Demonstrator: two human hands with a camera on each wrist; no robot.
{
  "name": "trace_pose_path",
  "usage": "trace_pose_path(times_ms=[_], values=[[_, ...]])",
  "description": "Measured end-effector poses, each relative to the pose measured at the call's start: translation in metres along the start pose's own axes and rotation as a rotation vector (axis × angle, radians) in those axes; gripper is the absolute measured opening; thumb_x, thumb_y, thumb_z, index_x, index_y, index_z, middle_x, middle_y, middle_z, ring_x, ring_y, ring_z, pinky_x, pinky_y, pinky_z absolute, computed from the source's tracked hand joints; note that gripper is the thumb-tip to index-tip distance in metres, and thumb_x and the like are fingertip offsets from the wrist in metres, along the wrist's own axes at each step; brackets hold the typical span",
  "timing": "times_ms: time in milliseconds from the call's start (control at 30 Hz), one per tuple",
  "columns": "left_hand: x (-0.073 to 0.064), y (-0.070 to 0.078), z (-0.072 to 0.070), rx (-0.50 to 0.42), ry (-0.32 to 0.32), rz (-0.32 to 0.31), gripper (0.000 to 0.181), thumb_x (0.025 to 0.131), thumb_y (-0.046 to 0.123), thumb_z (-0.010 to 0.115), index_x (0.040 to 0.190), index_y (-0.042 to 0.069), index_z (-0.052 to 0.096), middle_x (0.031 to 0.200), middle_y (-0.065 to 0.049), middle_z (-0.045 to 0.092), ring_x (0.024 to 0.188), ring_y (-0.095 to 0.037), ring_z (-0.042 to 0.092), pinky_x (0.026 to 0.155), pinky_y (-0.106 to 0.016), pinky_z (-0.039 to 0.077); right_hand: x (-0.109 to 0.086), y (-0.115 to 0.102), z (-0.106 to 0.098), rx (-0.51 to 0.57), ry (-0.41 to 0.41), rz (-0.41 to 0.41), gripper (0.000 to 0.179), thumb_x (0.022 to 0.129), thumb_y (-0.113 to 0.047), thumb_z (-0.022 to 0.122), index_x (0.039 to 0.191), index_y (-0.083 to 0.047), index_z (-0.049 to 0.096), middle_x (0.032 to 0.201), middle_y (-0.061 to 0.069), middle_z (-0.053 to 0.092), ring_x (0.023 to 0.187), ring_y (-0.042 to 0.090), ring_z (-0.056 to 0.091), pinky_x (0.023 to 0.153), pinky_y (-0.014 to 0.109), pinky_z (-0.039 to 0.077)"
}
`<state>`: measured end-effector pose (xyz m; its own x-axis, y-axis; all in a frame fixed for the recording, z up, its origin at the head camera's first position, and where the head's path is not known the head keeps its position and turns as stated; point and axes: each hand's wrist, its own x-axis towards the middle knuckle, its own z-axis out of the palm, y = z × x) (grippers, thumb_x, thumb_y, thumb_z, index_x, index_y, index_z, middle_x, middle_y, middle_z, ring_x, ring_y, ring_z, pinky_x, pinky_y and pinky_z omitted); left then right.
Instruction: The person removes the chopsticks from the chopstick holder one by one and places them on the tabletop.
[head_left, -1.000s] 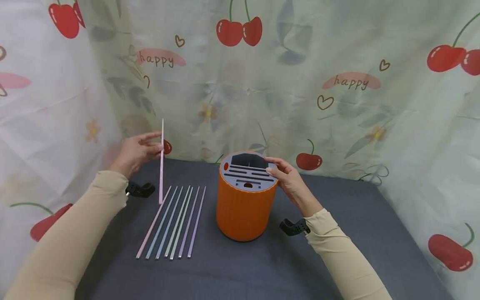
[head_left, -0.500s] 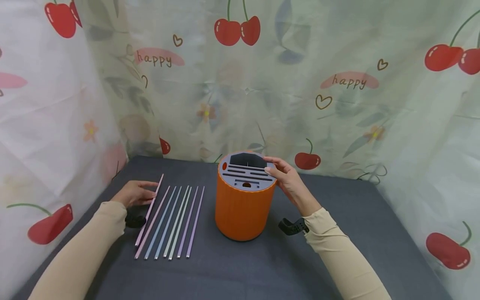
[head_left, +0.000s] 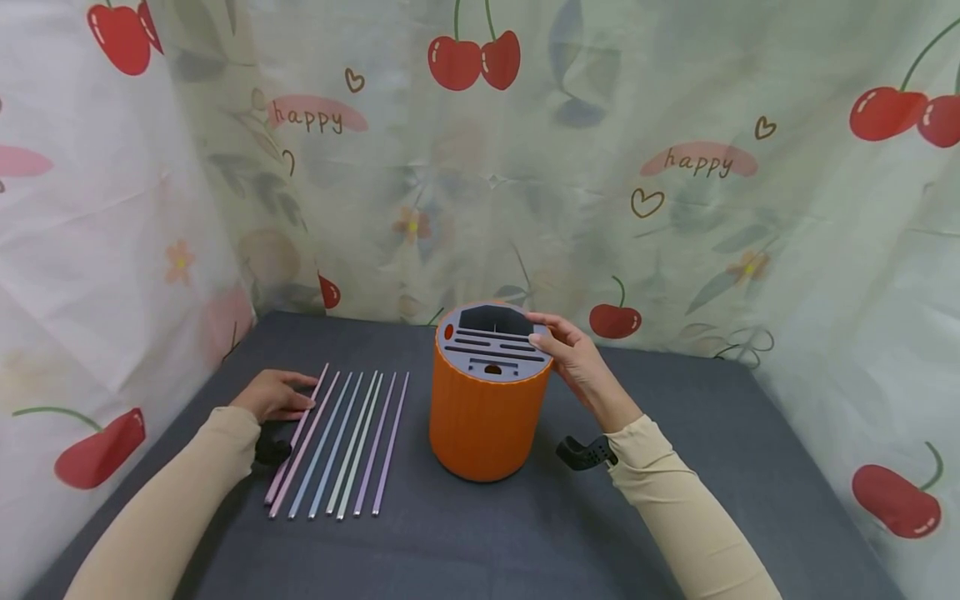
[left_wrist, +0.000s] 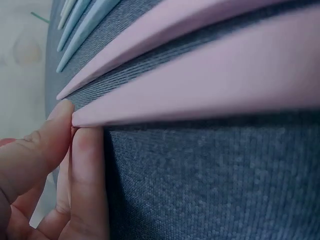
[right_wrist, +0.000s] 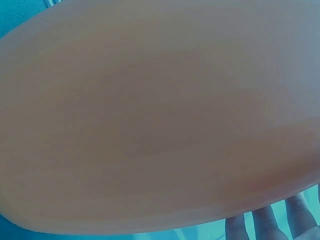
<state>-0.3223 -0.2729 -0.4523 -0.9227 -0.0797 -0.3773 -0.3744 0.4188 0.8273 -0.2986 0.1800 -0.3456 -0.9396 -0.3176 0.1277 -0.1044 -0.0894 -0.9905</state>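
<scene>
At the left of the table, my left hand pinches the narrow tip of a pink chopstick between thumb and finger. The chopstick lies on the dark cloth, at the outer end of a row. Beside it lies a second pink chopstick, then blue chopsticks, pale green chopsticks and purple chopsticks. My right hand grips the upper right edge of an orange cylindrical holder, its thumb on the grey slotted top. In the right wrist view, the holder's blurred wall hides most of that hand.
A dark grey cloth covers the table. Behind and at both sides hangs a pale curtain printed with cherries. Black wrist bands with cameras sit at my sleeves.
My left hand has lowered the pink chopstick from upright in the air onto the cloth, beside the row, then shifted slightly nearer the other pink one. My right hand stays on the holder.
</scene>
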Motion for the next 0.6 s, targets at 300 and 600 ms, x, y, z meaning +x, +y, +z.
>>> trace_pose_path(times_ms=[300, 600], values=[[-0.0028, 0.0022, 0.0061, 0.056, 0.044, -0.005, 0.052, 0.078, -0.003, 0.070, 0.127, -0.005, 0.050, 0.112, -0.027, 0.054, 0.065, -0.017, 0.063, 0.064, -0.031, 0.056, -0.0008, -0.0003, -0.0001, 0.010, 0.000, 0.005, 0.037, 0.091, -0.016, 0.060, 0.127, -0.013, 0.052, 0.128, 0.006, 0.047, 0.103, 0.017, 0.054, 0.088, 0.029, 0.047], [-0.0025, 0.0016, 0.0065, 0.088, 0.060, -0.001, 0.053, 0.077, -0.001, 0.073, 0.126, -0.004, 0.052, 0.120, -0.028, 0.050, 0.071, -0.018, 0.062, 0.067, -0.031, 0.056, 0.0004, 0.0005, 0.0000, 0.011, 0.007, 0.003, 0.037, 0.091, -0.016, 0.059, 0.127, -0.013, 0.052, 0.129, 0.008, 0.047, 0.102, 0.017, 0.054, 0.091, 0.031, 0.045]])
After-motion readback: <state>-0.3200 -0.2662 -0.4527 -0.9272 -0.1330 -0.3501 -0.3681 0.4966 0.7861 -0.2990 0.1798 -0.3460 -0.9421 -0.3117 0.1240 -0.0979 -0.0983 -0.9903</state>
